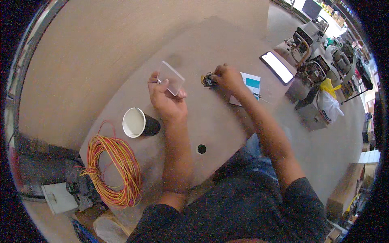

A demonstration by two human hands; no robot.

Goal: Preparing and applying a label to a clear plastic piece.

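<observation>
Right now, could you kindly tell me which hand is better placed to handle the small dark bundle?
Probably the right hand: it is right at the bundle, while the left hand holds the clear plate.

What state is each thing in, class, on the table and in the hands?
Clear plate, held tilted in left hand
Small dark bundle, touched by right hand
Phone, flat, screen lit
Cup, upright, lidless
Wire, coiled, loose ends sticking out
Paper, flat, partly hidden
</observation>
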